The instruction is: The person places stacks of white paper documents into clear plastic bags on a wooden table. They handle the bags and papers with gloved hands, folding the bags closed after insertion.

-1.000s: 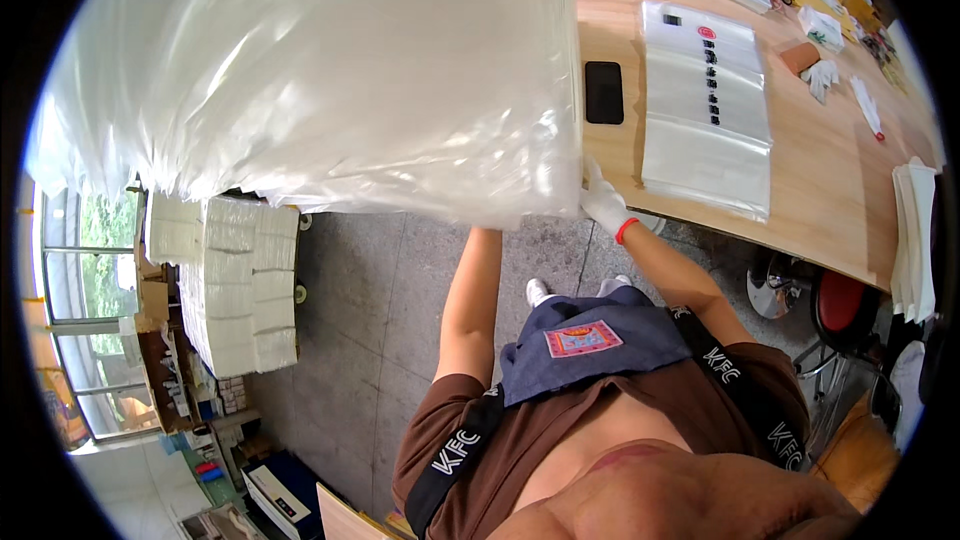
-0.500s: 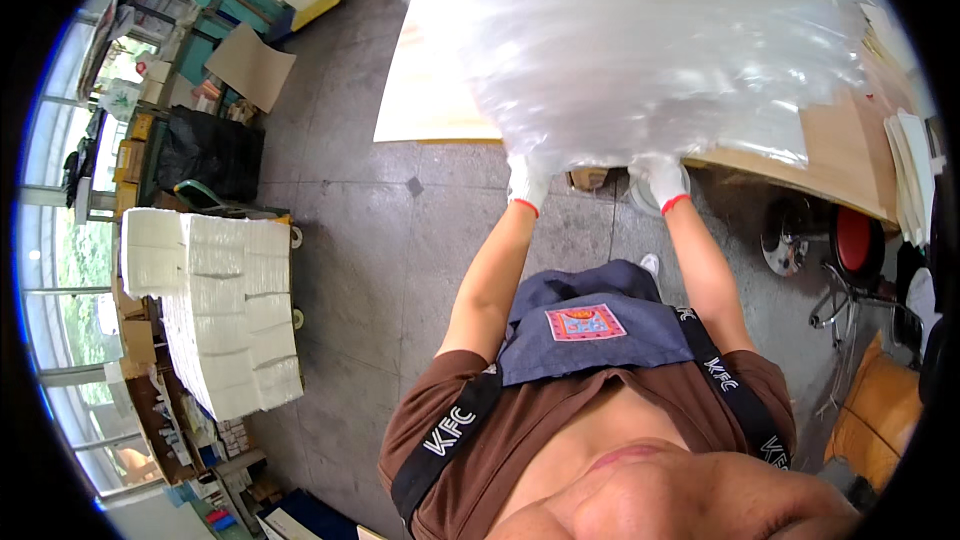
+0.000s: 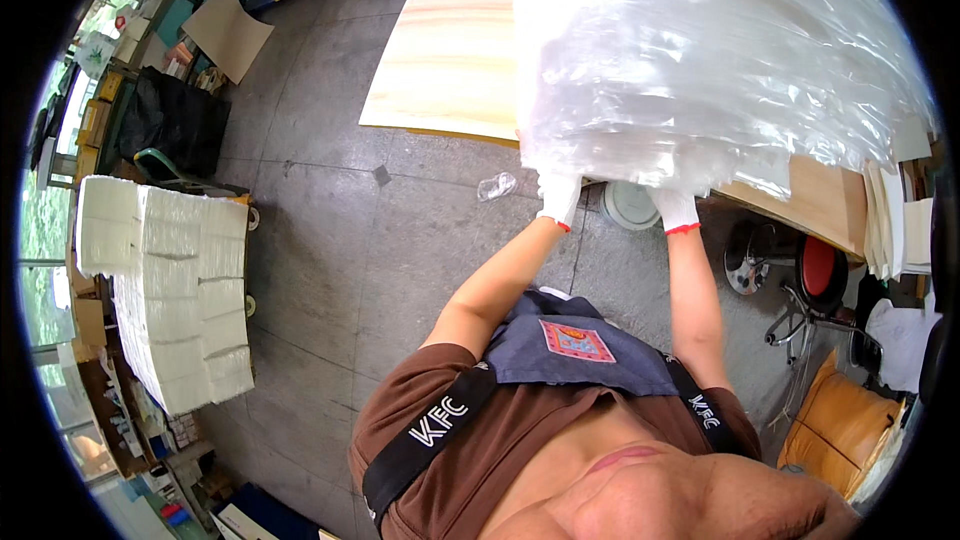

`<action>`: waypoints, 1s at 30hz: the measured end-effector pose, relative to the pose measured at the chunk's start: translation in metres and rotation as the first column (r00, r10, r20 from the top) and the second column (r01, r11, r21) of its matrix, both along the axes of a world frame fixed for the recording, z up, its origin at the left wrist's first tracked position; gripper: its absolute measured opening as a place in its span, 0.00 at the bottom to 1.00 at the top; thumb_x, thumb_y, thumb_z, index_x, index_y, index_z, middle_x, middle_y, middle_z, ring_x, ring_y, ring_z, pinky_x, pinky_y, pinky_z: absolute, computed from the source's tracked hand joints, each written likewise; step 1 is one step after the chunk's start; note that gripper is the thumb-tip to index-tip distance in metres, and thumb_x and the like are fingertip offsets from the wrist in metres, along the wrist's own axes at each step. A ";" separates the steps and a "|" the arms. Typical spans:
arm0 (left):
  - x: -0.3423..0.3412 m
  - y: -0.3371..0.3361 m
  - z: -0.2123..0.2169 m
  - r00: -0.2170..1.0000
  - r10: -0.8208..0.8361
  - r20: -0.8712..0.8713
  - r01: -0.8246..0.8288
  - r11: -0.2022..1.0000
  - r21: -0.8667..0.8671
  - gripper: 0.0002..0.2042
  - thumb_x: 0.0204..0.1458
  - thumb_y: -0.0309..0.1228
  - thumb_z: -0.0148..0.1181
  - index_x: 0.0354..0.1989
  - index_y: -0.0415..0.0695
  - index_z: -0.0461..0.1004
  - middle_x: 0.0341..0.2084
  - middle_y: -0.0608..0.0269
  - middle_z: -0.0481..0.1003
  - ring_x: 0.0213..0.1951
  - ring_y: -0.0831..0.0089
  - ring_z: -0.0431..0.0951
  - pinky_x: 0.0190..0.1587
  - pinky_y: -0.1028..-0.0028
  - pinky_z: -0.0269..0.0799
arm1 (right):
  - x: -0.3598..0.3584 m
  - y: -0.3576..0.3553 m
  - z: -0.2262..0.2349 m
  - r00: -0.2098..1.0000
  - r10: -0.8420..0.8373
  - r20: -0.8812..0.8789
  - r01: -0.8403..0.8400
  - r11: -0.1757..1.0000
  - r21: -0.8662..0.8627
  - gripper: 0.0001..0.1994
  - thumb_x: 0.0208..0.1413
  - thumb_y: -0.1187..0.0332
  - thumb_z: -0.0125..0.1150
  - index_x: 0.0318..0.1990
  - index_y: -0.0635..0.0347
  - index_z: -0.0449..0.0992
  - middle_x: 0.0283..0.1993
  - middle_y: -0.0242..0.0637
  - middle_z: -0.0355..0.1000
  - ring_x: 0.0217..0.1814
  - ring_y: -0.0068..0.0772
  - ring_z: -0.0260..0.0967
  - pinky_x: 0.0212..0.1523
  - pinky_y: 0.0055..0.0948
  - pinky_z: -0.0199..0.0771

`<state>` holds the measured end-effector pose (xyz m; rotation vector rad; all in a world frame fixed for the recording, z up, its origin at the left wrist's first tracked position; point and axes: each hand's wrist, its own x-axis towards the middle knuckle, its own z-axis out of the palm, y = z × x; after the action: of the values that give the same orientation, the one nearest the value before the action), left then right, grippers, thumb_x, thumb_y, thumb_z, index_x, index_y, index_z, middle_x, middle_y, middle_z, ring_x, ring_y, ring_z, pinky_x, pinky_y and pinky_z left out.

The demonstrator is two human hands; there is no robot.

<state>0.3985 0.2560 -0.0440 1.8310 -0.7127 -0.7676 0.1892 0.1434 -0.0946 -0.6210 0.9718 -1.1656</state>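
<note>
A wide, layered mass of clear plastic film lies over the table at the upper right, its near edge overhanging. My left hand, in a white knitted glove with a red cuff, grips that edge near the film's left corner. Further right, my right hand, gloved alike, holds the same edge. The film covers most of the fingers of both hands. Left of the film shows a pale wood-grained board; a brown board shows at its right.
A round pale bucket stands below the table edge between my hands. A crumpled white scrap lies on the floor. To the left is a cart stacked with white bundles. A red-seated stool and orange-brown package are at right.
The film has shifted right and settled flatter, baring more of the wood-grained board. Both hands stay at its near edge, the left one further right. The white scrap on the floor has come into sight.
</note>
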 end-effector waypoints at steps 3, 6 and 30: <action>0.031 -0.043 -0.167 0.314 -0.032 -0.949 -0.196 0.976 -0.098 0.24 0.58 0.45 0.40 0.58 0.42 0.62 0.49 0.47 0.70 0.48 0.49 0.72 0.48 0.53 0.70 | 0.038 -0.008 0.019 0.997 0.074 0.027 -0.073 0.997 -0.018 0.17 0.61 0.66 0.45 0.57 0.59 0.63 0.56 0.40 0.65 0.56 0.36 0.64 0.55 0.35 0.69; -0.002 -0.047 -0.153 0.542 -0.165 -0.824 -0.192 0.930 -0.312 0.19 0.59 0.40 0.42 0.53 0.43 0.67 0.44 0.49 0.72 0.44 0.55 0.74 0.45 0.59 0.72 | 0.037 -0.012 0.002 0.999 0.019 0.037 -0.019 1.000 -0.004 0.17 0.61 0.66 0.45 0.57 0.59 0.62 0.56 0.40 0.65 0.56 0.36 0.64 0.56 0.35 0.68; 0.038 -0.148 -0.058 0.876 -0.098 -0.472 -0.066 0.946 -0.319 0.19 0.58 0.37 0.44 0.56 0.43 0.62 0.50 0.53 0.67 0.50 0.60 0.69 0.52 0.64 0.62 | 0.087 -0.108 0.032 0.995 0.043 0.085 -0.043 0.999 -0.001 0.18 0.62 0.66 0.44 0.58 0.59 0.62 0.58 0.39 0.63 0.58 0.36 0.62 0.58 0.35 0.65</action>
<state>0.4363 0.1083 -0.1019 1.2596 -0.4875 -1.0060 0.2759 0.0352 -0.0621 -0.5839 0.8826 -1.1448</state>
